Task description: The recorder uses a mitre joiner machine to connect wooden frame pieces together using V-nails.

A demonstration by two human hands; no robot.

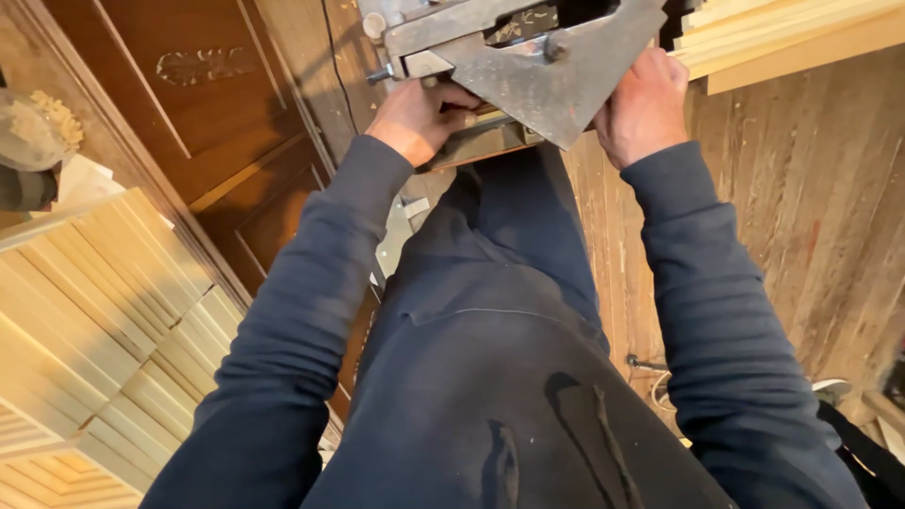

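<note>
Bracing the grey triangular steel machine plate (pixel 542 80) at top centre of frame: my left hand (pixel 419 118) curls under its lower edge, my right hand (pixel 646 104) clamps its right side; keep both grips even so it stays level

Woodworking workshop: stacked pale wood strips (pixel 104 311), metal jig (pixel 528 57)

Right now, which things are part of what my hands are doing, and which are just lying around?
In use: left hand, right hand, grey metal machine, wooden piece under it.

Lying about: stacked light wood strips, dark carved door panel, boards at top right.
</note>
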